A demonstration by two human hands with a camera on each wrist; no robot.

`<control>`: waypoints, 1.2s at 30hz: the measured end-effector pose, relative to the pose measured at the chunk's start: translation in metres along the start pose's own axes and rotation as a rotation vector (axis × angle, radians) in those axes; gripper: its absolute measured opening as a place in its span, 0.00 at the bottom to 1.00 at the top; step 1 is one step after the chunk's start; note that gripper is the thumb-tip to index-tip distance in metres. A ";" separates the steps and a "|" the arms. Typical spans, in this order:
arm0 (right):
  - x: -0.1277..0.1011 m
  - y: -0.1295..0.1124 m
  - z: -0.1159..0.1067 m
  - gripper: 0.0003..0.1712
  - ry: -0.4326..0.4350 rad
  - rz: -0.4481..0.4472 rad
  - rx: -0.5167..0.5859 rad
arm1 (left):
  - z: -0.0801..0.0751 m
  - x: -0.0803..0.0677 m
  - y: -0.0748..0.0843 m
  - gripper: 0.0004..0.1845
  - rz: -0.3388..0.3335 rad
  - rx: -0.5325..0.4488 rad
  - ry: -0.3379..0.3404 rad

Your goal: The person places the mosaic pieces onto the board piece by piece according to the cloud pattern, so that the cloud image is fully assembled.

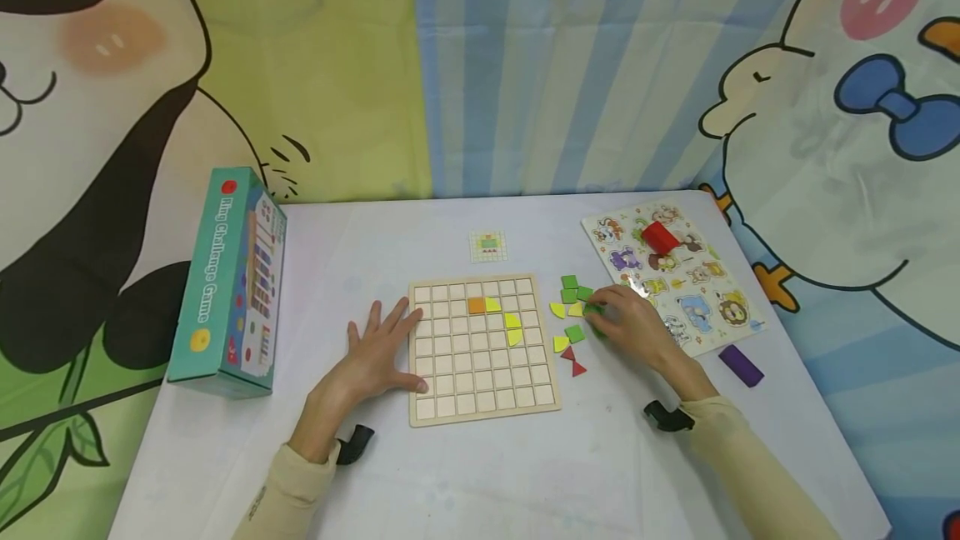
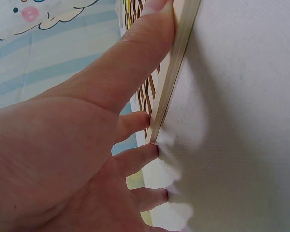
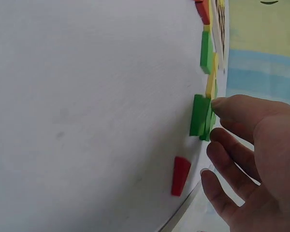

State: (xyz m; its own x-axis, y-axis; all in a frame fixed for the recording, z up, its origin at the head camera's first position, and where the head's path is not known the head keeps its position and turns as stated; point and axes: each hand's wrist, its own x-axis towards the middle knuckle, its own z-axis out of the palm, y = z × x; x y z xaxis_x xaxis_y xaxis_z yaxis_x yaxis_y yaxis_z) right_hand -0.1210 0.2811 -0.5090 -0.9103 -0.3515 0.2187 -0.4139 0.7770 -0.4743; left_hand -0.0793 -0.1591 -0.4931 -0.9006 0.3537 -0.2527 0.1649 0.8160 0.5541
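Her left hand [image 1: 378,348] lies flat, fingers straight, steadying the wooden grid board [image 1: 483,347] on the desk [image 1: 480,473]. Her right hand [image 1: 630,319], fingers relaxed, touches a green tile [image 1: 592,312] beside the board: light, stiff, probably best pinched by its edges.

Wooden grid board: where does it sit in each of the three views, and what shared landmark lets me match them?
Head: wooden grid board lies at table centre, the left hand flat at its left edge.
Left wrist: only its pale edge shows, running top centre downward under the thumb.
Right wrist: a pale sliver top right may be it; cannot tell.
Shared landmark: the white table.
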 end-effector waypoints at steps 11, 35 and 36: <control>-0.002 0.003 -0.001 0.12 -0.047 0.052 -0.046 | 0.001 -0.001 0.000 0.64 0.003 -0.012 0.004; 0.020 -0.017 0.018 0.10 0.028 -0.190 0.073 | 0.001 -0.001 -0.001 0.65 0.001 -0.008 0.007; 0.022 -0.020 0.021 0.10 0.025 -0.207 0.080 | 0.001 -0.001 -0.001 0.65 0.003 -0.009 0.009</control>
State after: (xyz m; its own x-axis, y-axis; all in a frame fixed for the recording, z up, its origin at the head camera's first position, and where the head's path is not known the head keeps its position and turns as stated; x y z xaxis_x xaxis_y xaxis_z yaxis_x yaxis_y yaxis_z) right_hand -0.1329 0.2469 -0.5125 -0.8060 -0.4853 0.3389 -0.5917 0.6456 -0.4827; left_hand -0.0780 -0.1594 -0.4944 -0.9037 0.3516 -0.2443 0.1638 0.8111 0.5615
